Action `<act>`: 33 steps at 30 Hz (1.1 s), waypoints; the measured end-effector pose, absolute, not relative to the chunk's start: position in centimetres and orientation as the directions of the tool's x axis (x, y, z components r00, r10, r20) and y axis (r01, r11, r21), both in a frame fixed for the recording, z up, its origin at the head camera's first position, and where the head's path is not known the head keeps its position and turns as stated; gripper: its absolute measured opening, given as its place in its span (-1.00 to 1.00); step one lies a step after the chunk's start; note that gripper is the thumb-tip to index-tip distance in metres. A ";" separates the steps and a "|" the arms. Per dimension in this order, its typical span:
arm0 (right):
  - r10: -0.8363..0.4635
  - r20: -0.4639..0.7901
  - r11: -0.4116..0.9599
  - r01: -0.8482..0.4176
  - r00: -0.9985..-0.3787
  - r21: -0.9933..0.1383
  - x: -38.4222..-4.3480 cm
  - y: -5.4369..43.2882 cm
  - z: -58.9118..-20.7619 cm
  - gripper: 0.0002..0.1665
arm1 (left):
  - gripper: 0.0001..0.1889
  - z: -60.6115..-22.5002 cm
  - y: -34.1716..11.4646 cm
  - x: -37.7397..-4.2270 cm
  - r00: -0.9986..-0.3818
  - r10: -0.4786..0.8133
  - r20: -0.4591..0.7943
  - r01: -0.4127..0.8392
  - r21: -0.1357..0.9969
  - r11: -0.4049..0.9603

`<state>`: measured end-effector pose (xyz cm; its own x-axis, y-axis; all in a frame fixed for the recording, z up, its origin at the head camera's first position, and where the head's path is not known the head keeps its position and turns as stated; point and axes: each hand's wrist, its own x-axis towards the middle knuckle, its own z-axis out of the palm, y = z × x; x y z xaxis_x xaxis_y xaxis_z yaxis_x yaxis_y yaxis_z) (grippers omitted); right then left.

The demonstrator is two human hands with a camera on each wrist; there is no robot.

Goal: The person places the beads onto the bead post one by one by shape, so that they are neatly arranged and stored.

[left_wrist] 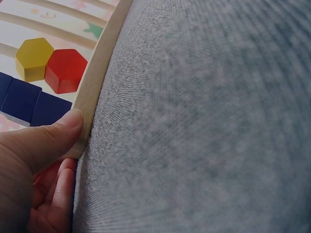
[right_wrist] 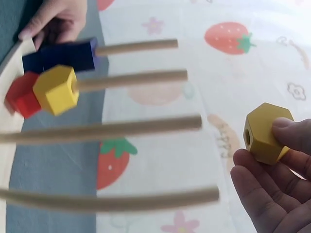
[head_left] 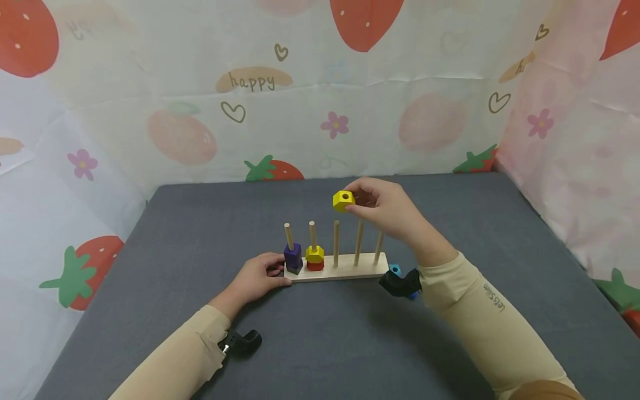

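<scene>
My right hand (head_left: 392, 211) pinches a yellow hexagonal bead (head_left: 343, 200) between thumb and fingers, above the wooden peg board (head_left: 362, 271). A hole shows in the bead's side. My left hand (head_left: 256, 276) grips the board's left end, thumb on the front edge. Dark blue or purple blocks (head_left: 293, 256) are stacked on the leftmost peg. On the second peg a yellow bead (head_left: 314, 255) sits over a red bead (head_left: 315, 266). The other pegs, such as the middle peg (head_left: 336, 244), are bare; the right hand partly covers the rightmost.
A light blue block (head_left: 395, 269) lies by the board's right end. Another blue piece (head_left: 413, 295) is mostly hidden behind the black right wrist camera (head_left: 400, 284). Grey cloth (head_left: 320, 344) covers the table, and a printed curtain (head_left: 370, 122) hangs behind it.
</scene>
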<state>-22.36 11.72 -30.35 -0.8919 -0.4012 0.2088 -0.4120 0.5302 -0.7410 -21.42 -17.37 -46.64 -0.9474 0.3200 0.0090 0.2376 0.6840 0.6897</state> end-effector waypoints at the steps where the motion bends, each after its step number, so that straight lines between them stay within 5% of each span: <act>1: -0.407 0.208 0.526 -0.415 -0.890 -0.742 -22.4 11.4 -30.5 -0.74 | -0.46 -46.6 -17.4 -21.4 -0.947 0.320 0.009 0.238 0.689 0.685; 33: -0.406 0.127 0.531 -0.347 -0.905 -0.773 -22.0 6.3 -32.5 -0.77 | -0.47 -46.8 -17.4 -21.4 -0.951 0.309 0.005 0.222 0.704 0.674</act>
<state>-22.01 6.29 -32.48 -0.9051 -0.4057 0.1271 -0.3467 0.5314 -0.7729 -21.41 -17.37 -46.79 -0.9511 0.3089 0.0048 0.2225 0.6741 0.7044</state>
